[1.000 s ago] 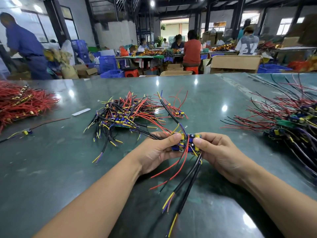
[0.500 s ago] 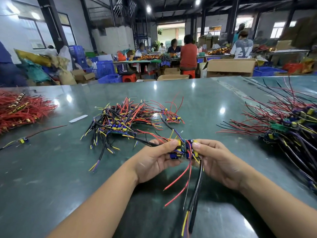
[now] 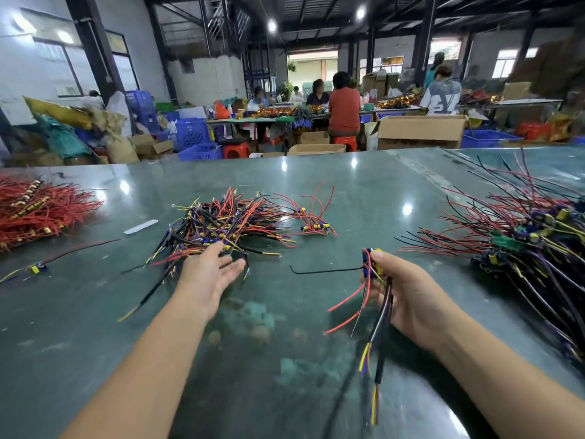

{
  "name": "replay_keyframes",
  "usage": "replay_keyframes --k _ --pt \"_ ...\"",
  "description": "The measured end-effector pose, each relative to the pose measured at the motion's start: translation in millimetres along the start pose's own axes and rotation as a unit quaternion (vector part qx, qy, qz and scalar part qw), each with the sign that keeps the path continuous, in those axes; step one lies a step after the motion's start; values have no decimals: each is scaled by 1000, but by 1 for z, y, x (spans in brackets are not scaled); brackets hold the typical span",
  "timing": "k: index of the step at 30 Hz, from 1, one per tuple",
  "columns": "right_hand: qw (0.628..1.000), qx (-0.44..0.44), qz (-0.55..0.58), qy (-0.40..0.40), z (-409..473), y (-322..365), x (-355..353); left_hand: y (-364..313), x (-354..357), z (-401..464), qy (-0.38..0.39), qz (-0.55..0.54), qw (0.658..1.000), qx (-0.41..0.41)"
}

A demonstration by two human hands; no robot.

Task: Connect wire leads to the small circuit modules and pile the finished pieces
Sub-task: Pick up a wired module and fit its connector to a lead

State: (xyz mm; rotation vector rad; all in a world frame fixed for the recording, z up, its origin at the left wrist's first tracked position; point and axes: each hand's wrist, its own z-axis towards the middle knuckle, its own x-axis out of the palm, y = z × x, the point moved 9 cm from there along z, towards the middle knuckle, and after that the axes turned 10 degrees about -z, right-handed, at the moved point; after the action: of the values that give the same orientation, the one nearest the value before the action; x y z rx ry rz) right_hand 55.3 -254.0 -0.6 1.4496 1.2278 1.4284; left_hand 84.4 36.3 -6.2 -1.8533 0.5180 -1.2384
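My right hand (image 3: 408,296) grips a small blue and yellow circuit module (image 3: 371,263) with red, black and yellow leads hanging below it. My left hand (image 3: 210,272) is off the module, fingers straight, reaching over the near edge of the middle heap of wired modules (image 3: 228,223) on the green table (image 3: 285,327). A large pile of wired modules (image 3: 531,248) lies at the right. A small group of modules with red leads (image 3: 315,226) sits behind the gap between my hands.
A heap of red wires (image 3: 34,210) lies at the far left, with a single module (image 3: 38,268) and a white strip (image 3: 141,226) near it. Beyond the table's far edge stand cardboard boxes (image 3: 421,131), blue crates and several seated people.
My left hand let go of the module and moved left and forward to the middle heap. My right hand kept the module and drew it to the right.
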Motion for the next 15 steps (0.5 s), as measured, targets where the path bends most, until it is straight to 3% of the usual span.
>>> replay_keyframes --k 2,3,6,9,11,13,14,15 --pt "1000 -7 -8 -4 1 -1 0 -6 -14 7 -32 200 979 28" --pt "1000 -12 -12 -4 1 0 1 -14 -19 9 -50 308 948 68" --pt "999 -15 -31 -3 -1 -1 4 -45 -22 5 -81 585 789 169" --pt "999 -19 -42 -14 -2 -1 4 -55 -17 -2 -81 725 660 179" --pt "998 -25 -46 -21 -4 1 5 -50 -5 -7 -42 786 594 167" --pt "997 -32 -59 -24 -6 3 6 -28 12 -17 62 799 586 116" --pt "996 -35 -74 -26 -6 3 7 -14 21 -25 120 772 618 86" --pt "995 -38 -91 -26 -7 3 8 -2 29 -36 160 706 688 44"
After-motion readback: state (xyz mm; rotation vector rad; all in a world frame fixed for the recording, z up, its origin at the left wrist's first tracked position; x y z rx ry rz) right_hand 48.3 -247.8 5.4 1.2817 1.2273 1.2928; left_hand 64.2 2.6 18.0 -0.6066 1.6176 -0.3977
